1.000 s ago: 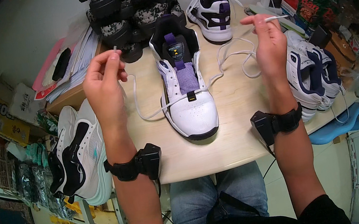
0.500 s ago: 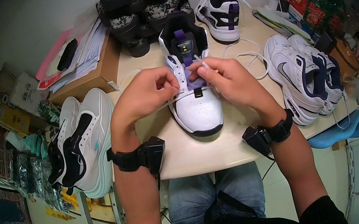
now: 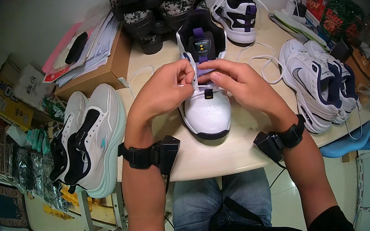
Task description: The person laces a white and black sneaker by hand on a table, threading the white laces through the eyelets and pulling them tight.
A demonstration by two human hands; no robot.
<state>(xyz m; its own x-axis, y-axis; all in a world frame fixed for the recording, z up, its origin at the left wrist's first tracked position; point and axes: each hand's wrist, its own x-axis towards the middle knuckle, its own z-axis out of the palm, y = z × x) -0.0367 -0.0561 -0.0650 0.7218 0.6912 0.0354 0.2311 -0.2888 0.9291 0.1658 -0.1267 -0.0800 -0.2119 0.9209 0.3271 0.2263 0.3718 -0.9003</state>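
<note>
The left hand (image 3: 169,91) and the right hand (image 3: 238,83) meet over the lacing area of one white high-top sneaker (image 3: 208,107) with a purple tongue and black collar. The fingers of both hands are pinched shut on the white lace (image 3: 195,81) at the upper eyelets; the fingertips of the two hands nearly touch. Each wrist carries one black strap-mounted device, two in total.

The sneaker stands upright at the centre of the tabletop (image 3: 243,147), toe toward the person, directly beneath the hands. Loose lace loops (image 3: 266,61) lie just right of the right hand. Beyond the hands sits one matching white sneaker (image 3: 236,13), beside a stack of dark camouflage shoes (image 3: 155,4). Right of the right hand lies one pair of white-and-navy sneakers (image 3: 317,82). Left of the left hand, one pair of white-and-black sneakers (image 3: 85,141) overhangs the tabletop edge, with one cardboard box (image 3: 101,73) bearing papers behind it.
</note>
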